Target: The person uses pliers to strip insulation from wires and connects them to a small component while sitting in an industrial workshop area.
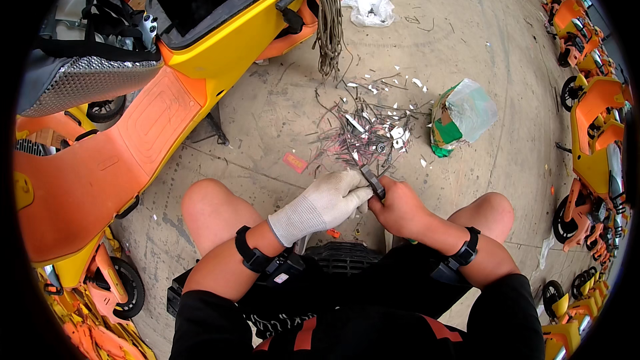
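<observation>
A small, dark, elongated block (373, 181) is held between my two hands in front of my knees; its exact kind does not show. My left hand (321, 205), in a pale knit glove, has its thumb and fingers closed on the block's left side. My bare right hand (400, 209) curls around its lower right end, and the fingers hide part of it. Just beyond my hands, a pile of scraps (360, 127) lies on the floor, with cut wires, white plastic bits and small dark parts. A flat red piece (295, 162) lies at its left edge.
A yellow and orange scooter body (157, 123) stands close on the left, with a bundle of grey cables (329, 33) hanging from it. A green bag (445, 127) and a clear plastic bag (371, 3) rest on the floor. More scooters (593, 120) line the right side.
</observation>
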`<state>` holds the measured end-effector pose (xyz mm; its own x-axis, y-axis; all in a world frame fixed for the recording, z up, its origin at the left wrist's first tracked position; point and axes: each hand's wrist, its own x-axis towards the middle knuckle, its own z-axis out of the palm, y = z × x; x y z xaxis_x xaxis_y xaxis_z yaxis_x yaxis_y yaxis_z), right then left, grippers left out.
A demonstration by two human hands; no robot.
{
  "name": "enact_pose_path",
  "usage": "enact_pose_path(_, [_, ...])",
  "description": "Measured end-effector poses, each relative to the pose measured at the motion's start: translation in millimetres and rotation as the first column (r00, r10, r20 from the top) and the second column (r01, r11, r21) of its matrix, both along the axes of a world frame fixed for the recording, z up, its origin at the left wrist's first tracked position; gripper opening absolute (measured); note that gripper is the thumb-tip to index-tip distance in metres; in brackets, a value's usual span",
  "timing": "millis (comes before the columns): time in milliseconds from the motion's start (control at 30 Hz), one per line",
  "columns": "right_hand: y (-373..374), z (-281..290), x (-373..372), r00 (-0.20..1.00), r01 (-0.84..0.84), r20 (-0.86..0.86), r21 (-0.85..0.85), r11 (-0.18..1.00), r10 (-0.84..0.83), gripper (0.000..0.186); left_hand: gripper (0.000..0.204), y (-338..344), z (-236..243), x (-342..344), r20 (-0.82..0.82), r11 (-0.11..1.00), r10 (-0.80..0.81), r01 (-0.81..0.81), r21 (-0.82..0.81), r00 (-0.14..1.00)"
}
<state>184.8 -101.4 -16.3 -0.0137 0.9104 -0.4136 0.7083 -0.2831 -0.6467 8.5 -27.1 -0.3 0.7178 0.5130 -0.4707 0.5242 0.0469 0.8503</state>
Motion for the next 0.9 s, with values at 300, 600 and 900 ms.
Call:
enact_pose_path(300, [-1, -4, 2, 1.000, -0.021, -0.004, 0.031, 0.999, 0.021, 0.024, 0.032, -1, 2, 0, 0.003, 1.000, 0.016, -0.016, 0.001, 1.000])
enact_pose_path(600, [-1, -4, 2, 1.000, -0.025, -0.003, 0.029, 0.999, 0.026, 0.024, 0.033, -1, 3, 0, -0.019, 1.000, 0.013, -0.013, 0.006, 1.000])
enact_pose_path(900, [2, -18, 6, 0.972, 0.007, -0.234, 0.012, 1.000, -0.004, 0.029, 0.030, 0, -17, 3, 0.037, 0.995, 0.092, -0.093, 0.029, 0.995])
